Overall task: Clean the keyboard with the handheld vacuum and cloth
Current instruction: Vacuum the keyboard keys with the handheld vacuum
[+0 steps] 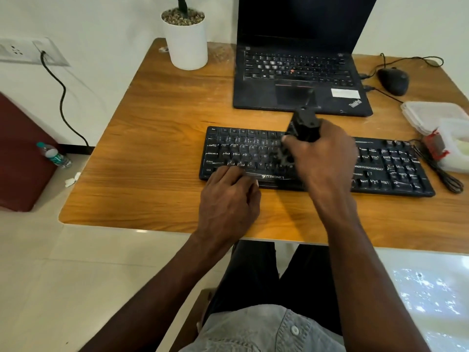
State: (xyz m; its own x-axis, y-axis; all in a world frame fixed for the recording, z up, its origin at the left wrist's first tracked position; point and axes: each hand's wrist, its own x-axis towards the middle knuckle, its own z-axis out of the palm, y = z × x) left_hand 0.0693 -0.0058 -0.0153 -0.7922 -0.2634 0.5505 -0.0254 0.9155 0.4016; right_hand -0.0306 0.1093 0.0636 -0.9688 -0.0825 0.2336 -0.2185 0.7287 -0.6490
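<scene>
Currently mid-vacuum: my right hand [322, 153] grips the handheld vacuum [303, 128] over mid-frame keyboard [396, 168], left hand [228, 196] rests on its lower-left edge, fingers relaxed (no cloth visible; wiping remains).

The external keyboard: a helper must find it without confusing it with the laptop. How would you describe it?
On the wooden desk, look in front of the open black ThinkPad laptop, toward the seated person. The keyboard is the long, flat black slab lying there, with the left hand resting on its near edge. Unlike the laptop's built-in keys, it is separate, has a number pad and reads ZEBRONICS.
</scene>
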